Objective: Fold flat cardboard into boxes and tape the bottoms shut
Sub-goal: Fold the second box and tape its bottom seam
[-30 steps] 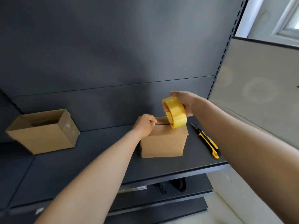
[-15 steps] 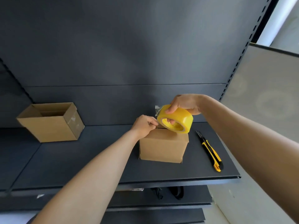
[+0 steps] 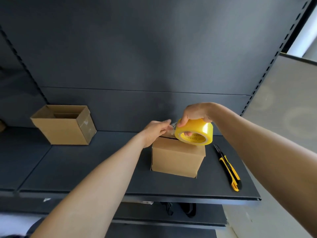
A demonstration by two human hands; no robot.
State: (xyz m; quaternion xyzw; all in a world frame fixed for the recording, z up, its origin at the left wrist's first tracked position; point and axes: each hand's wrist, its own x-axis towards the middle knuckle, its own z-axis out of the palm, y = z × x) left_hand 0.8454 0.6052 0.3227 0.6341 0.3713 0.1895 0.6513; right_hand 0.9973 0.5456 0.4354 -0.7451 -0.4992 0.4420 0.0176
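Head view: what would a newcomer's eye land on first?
The bright yellow roll of tape, gripped by the right hand over the small closed brown cardboard box mid-shelf, while the left hand pinches its loose tape end. Next, the yellow-and-black utility knife lying right of that box.

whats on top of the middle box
The tape roll, held by the right hand, sits over its top; the left hand pinches the tape end. The seam beneath is mostly hidden.

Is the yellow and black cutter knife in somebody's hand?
No, the yellow and black cutter knife lies alone on the dark metal shelf, while the right hand grips the yellow tape roll.
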